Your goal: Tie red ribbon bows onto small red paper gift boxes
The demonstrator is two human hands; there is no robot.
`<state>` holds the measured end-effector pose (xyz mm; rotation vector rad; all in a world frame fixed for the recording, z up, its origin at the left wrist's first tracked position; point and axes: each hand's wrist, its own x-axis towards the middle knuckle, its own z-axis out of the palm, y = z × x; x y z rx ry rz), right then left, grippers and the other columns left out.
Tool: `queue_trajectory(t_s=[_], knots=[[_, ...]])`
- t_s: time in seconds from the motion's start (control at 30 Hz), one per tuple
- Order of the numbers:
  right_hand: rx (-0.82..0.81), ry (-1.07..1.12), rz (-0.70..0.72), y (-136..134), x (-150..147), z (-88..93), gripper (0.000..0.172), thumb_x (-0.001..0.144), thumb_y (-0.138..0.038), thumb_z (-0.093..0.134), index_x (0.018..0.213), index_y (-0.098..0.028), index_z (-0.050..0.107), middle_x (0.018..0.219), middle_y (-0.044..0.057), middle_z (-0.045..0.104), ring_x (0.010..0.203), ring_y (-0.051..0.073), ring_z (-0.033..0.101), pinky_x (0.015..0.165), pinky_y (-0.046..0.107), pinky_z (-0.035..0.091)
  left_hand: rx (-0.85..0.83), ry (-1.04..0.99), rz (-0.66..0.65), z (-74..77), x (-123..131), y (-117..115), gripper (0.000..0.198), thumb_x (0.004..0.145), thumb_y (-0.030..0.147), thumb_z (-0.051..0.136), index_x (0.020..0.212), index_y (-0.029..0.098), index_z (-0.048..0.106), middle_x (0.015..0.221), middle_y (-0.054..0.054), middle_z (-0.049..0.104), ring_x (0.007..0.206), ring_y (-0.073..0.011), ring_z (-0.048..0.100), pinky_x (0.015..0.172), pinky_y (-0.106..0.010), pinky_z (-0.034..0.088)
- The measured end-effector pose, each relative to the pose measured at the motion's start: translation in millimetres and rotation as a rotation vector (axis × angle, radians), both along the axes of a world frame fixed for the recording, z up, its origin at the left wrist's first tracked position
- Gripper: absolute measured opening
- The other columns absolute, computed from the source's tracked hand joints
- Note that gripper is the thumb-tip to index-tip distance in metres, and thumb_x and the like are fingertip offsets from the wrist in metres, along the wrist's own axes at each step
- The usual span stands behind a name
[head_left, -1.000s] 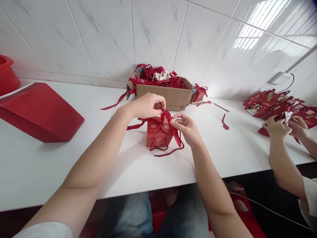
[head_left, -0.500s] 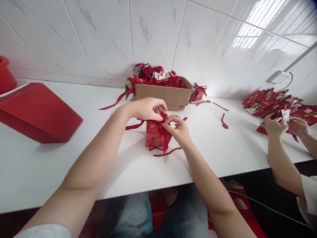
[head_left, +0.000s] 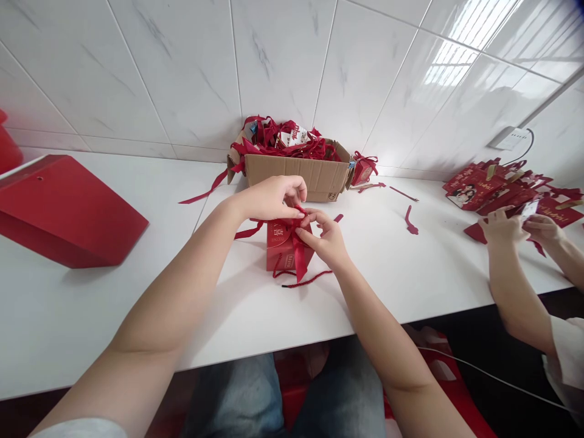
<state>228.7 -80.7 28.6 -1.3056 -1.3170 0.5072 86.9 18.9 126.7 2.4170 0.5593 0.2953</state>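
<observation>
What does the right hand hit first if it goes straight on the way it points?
The red ribbon on the small red box, which the right hand touches. Just past that, likely the left hand, though depth is unclear from this one view.

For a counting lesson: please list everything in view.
Gift box: 1, red, counter centre
Ribbon: 1, red, on gift box
Cord: count unclear, red, before gift box
Carton: 1, brown, by wall
Carton ribbons: many, red, inside
Tied box: 1, red, beside carton
Scraps: several, red, counter right
Angular container: 1, red, left
Rounded vessel: 1, red, left edge
Packages: several, red, far right
Socket: 1, white, right wall
Counter: 1, white, across view
Wall: 1, white, behind counter
Unclear items: several, red, below counter
Co-worker's hands: 2, bare, near packages
Jeans: 1 pair, blue, below counter
Left grip: 1, bare, at ribbon
Right grip: 1, bare, at ribbon
</observation>
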Motion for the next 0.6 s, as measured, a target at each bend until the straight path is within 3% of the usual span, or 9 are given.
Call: queue_trajectory(t_s=[0.17,0.3,0.47,0.6], knots=[[-0.016,0.065,0.029,2.0,1.5,-1.8,0.032,0.071,-0.026,0.066,0.103,-0.025,0.061,0.135,0.006,0.055,0.127,0.025,0.048,0.107,0.048,0.032,0.017,-0.042,0.009,-1.2,1.6,1.4,0.026,0.072,0.029,0.068,0.095,0.019,0.061,0.089,-0.003,0.071,0.077,-0.0166,0.063,0.071,-0.031,0.047],[-0.083,0.164,0.118,4.6,2.9,-5.9,0.025,0.074,-0.026,0.063,0.097,-0.026,0.070,0.145,0.002,0.045,0.137,0.025,0.038,0.110,0.042,0.035,0.063,-0.084,-0.004,-2.4,3.5,2.3,0.015,0.072,0.027,0.068,0.083,0.017,0.066,0.083,-0.003,0.069,0.075,-0.0161,0.063,0.068,-0.029,0.048],[-0.128,0.380,0.233,7.1,5.4,-9.4,0.024,0.071,-0.025,0.066,0.094,-0.027,0.074,0.149,-0.002,0.040,0.135,0.027,0.041,0.100,0.037,0.048,0.081,-0.108,0.006,-5.2,4.7,2.7,0.011,0.072,0.026,0.067,0.078,0.018,0.064,0.082,-0.002,0.069,0.073,-0.0153,0.063,0.064,-0.028,0.047],[-0.136,0.456,0.270,8.8,6.3,-10.2,0.027,0.070,-0.027,0.067,0.097,-0.029,0.074,0.148,-0.004,0.041,0.133,0.027,0.044,0.100,0.039,0.049,0.040,-0.125,0.003,-7.4,5.0,3.3,0.012,0.072,0.027,0.067,0.079,0.018,0.064,0.084,-0.003,0.069,0.074,-0.0158,0.063,0.066,-0.029,0.049]])
